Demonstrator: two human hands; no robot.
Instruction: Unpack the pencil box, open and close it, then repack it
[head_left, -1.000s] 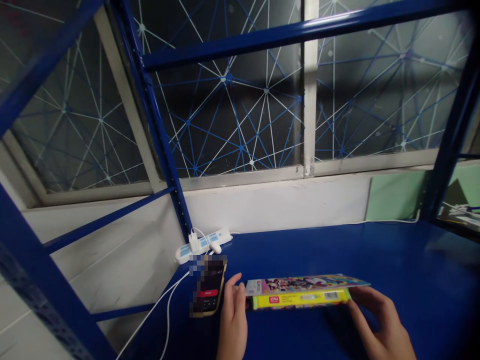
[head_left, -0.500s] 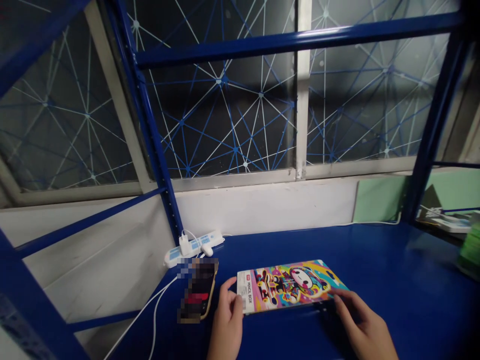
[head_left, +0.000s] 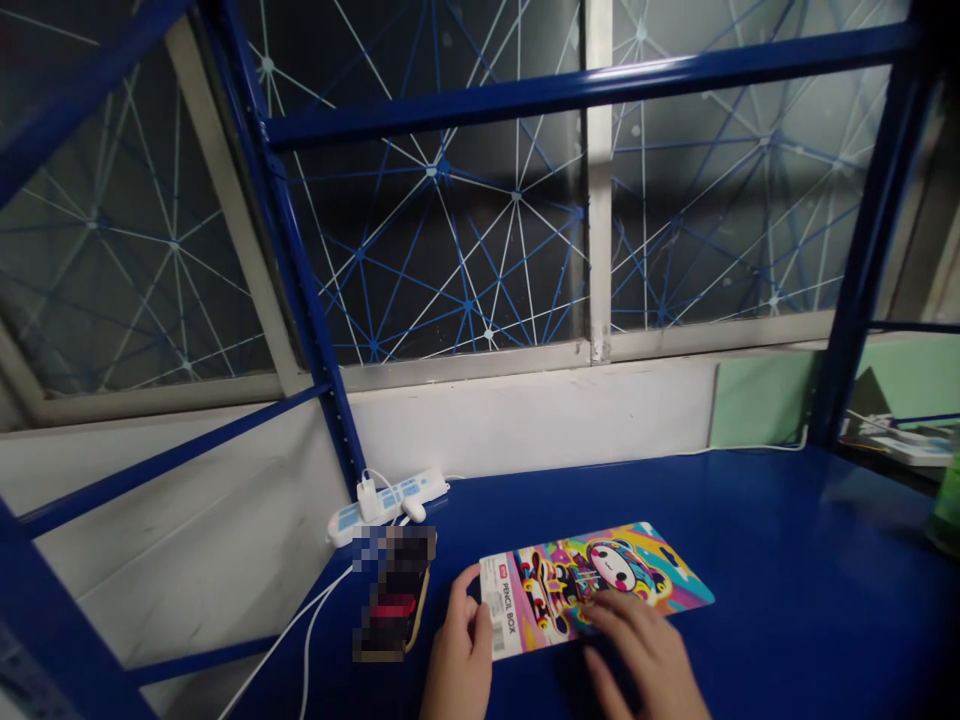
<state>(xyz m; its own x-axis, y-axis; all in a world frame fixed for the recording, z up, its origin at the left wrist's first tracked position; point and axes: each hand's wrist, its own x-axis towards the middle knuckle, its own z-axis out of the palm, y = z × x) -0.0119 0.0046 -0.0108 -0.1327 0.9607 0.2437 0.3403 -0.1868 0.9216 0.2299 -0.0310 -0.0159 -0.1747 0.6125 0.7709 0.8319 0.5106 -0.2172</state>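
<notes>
Pencil box [head_left: 622, 565] lies flat, picture up, six o'clock on blue metal shelf [head_left: 787, 540]. Left hand [head_left: 459, 655] curled at box end, pinch unclear; right hand [head_left: 637, 655] fingers spread on top.

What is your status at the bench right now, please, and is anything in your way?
Left hand at the left end of the pencil box. Right hand resting on its cover. Phone beside left hand, not blocking.
</notes>
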